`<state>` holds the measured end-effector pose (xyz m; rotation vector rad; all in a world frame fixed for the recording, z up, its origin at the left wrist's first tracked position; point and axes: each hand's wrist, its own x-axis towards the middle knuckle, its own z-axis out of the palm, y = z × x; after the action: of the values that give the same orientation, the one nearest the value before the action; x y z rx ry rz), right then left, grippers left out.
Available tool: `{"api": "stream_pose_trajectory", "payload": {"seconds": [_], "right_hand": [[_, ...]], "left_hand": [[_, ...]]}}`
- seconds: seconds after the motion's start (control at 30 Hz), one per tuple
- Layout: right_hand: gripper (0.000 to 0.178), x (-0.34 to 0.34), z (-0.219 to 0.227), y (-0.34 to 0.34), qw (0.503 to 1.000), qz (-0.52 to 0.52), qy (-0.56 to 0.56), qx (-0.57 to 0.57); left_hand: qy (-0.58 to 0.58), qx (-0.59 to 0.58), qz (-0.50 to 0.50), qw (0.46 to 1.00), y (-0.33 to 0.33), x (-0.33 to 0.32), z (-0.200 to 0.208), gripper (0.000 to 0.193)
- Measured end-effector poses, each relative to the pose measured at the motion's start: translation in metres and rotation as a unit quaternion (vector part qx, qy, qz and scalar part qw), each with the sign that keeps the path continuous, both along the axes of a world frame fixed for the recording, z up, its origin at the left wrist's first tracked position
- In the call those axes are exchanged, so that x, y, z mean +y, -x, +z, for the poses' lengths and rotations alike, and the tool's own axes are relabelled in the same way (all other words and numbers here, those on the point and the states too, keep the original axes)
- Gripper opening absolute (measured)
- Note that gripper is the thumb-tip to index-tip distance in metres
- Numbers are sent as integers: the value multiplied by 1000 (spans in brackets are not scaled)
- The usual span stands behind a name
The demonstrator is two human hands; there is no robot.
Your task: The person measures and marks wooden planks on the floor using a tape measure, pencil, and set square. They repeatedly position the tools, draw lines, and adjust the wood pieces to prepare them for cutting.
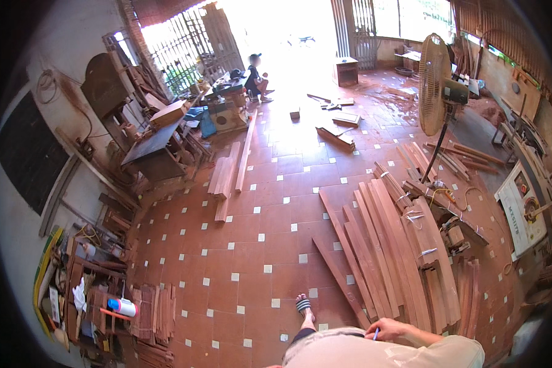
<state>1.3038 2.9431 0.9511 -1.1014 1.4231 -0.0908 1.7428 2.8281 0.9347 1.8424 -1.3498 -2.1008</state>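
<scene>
My right hand (pixel 387 332) is held at my waist, its fingers closed around a slim blue pen-like stick (pixel 376 334). The right forearm bends in from my beige sleeve, in front of the beige shirt (pixel 343 352). Just beyond that hand lie long reddish-brown wooden boards (pixel 383 245), spread side by side on the floor. One narrow board (pixel 340 282) lies slanted, its near end close to the hand. My left hand is not to be seen. A sandalled foot (pixel 305 305) stands on the tiles.
A standing fan (pixel 432 86) rises behind the boards, with a white machine (pixel 521 211) at right. More planks (pixel 225 175) lie mid-floor. Wood offcuts (pixel 156 313) and a workbench (pixel 156 144) line the left wall. A person (pixel 256 80) sits near the bright doorway.
</scene>
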Motion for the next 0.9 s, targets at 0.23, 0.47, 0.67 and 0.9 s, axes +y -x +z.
{"api": "stream_pose_trajectory", "payload": {"seconds": [0.23, 0.47, 0.67, 0.9], "right_hand": [[52, -219, 25, -29, 990, -98, -21, -96], [43, -485, 2, -16, 981, -82, -38, -172], [42, -759, 13, 26, 991, -4, -58, -121], [36, -1074, 38, 78, 989, -20, 128, 67]], "left_hand": [[0, -10, -19, 1000, -10, -260, -7, 35], [-14, -15, -28, 999, -18, -492, -17, 29], [-61, -38, -17, 997, -29, -691, -30, 25], [-76, -40, -10, 996, -40, -954, -35, 21]]}}
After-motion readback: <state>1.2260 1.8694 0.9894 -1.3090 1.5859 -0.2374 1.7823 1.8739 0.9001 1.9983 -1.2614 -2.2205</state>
